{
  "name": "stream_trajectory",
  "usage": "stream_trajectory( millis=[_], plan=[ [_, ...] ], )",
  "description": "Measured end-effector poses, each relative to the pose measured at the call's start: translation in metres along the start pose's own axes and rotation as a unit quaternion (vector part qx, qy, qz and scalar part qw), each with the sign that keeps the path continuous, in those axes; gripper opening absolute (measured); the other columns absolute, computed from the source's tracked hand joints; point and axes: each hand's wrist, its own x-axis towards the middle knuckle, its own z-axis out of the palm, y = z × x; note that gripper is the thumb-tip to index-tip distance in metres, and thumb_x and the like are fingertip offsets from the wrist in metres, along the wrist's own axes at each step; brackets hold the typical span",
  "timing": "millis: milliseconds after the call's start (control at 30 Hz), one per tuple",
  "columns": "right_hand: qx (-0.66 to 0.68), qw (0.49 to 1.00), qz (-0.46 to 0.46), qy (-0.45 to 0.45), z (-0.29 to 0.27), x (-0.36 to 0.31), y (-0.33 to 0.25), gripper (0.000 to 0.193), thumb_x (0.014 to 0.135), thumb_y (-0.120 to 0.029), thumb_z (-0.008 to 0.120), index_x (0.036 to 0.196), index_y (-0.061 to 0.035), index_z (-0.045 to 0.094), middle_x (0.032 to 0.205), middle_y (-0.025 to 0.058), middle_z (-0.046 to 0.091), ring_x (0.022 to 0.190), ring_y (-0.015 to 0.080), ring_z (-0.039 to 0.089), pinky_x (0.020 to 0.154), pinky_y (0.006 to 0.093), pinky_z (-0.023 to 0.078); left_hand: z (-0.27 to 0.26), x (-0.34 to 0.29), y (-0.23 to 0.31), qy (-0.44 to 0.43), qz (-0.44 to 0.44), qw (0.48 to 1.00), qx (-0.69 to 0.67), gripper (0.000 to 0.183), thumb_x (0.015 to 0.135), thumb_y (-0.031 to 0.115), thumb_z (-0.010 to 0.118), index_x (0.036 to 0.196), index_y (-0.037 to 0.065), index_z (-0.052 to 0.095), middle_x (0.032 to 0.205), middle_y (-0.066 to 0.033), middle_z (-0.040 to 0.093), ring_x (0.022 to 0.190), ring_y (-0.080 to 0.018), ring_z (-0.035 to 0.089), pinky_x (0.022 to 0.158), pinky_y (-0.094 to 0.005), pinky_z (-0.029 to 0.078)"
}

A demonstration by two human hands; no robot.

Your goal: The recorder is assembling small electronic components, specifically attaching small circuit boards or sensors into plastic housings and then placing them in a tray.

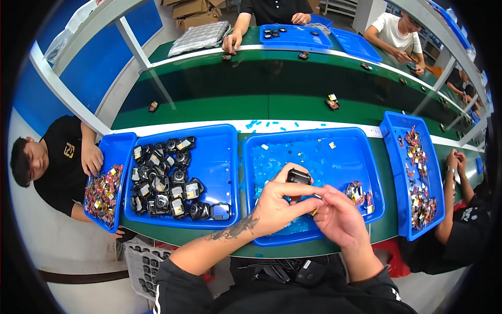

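My left hand [274, 203] is closed around a small black plastic housing [298, 176], whose dark top shows above the fingers. My left thumb and forefinger also meet at a small dark piece [317, 196]. The fingertips of my right hand [341, 221] are pinched together at that same piece; what they grip is too small to name. Both hands are over a blue tray [361, 152] strewn with bits of blue film. A few small circuit assemblies [357, 194] with reddish wires and yellow parts lie at its right side.
Left of me, a blue tray [217, 157] holds many black camera-like housings [162, 183]. Narrow blue bins of small wired parts [104, 196] [417, 172] flank both sides. Beyond runs a green conveyor belt [219, 104] with scattered parts. Co-workers sit left, right and opposite.
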Motion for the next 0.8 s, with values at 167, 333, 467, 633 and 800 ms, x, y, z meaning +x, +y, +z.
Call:
stream_trajectory(
  millis=[167,333,467,633,800],
  plan=[
    [-0.340,0.905,-0.248,0.064,0.014,0.006,0.003,0.014,0.089,-0.005,0.065,0.101,-0.0038,0.058,0.094,0.0041,0.062,0.081,0.0096,0.057,0.068,0.0240,0.051,0.006,0.003,0.000,0.013,-0.121,0.976,-0.182,0.016,0.084,0.006,0.072,0.100,0.003,0.070,0.109,-0.0072,0.050,0.076,-0.0072,0.052,0.062,-0.0186,0.043],
    [-0.728,0.595,-0.337,-0.055,0.052,-0.002,-0.034,0.019,0.079,-0.005,0.074,0.094,-0.0022,0.064,0.093,0.0104,0.061,0.083,0.0186,0.060,0.067,0.0294,0.050,0.000,-0.001,0.019,-0.016,-0.121,0.992,0.044,0.016,0.078,0.014,0.073,0.087,0.004,0.065,0.108,-0.0105,0.051,0.082,-0.0183,0.057,0.070,-0.0295,0.048],
    [-0.761,0.573,-0.286,-0.102,0.047,-0.002,-0.035,0.011,0.076,-0.003,0.074,0.084,-0.0043,0.066,0.077,0.0090,0.063,0.069,0.0236,0.063,0.062,0.0322,0.050,0.002,-0.008,0.014,-0.027,-0.102,0.988,0.115,0.021,0.073,0.020,0.075,0.085,0.004,0.066,0.114,-0.0162,0.053,0.097,-0.0321,0.060,0.082,-0.0381,0.049],
    [-0.785,0.565,-0.232,-0.101,0.048,-0.003,-0.036,0.008,0.080,-0.003,0.069,0.083,-0.0034,0.061,0.073,0.0099,0.061,0.070,0.0272,0.064,0.061,0.0349,0.050,0.000,-0.007,0.006,-0.077,-0.193,0.975,0.082,0.019,0.074,0.015,0.077,0.087,0.004,0.069,0.111,-0.0104,0.048,0.088,-0.0160,0.058,0.077,-0.0252,0.050],
    [-0.815,0.483,-0.312,-0.073,0.043,0.005,-0.035,0.010,0.081,-0.002,0.064,0.086,-0.0036,0.056,0.078,0.0128,0.059,0.070,0.0308,0.061,0.061,0.0382,0.048,-0.005,0.003,0.009,-0.043,-0.173,0.982,0.052,0.015,0.075,0.011,0.078,0.086,0.005,0.070,0.107,-0.0053,0.052,0.071,-0.0042,0.048,0.063,-0.0197,0.043]
  ],
)
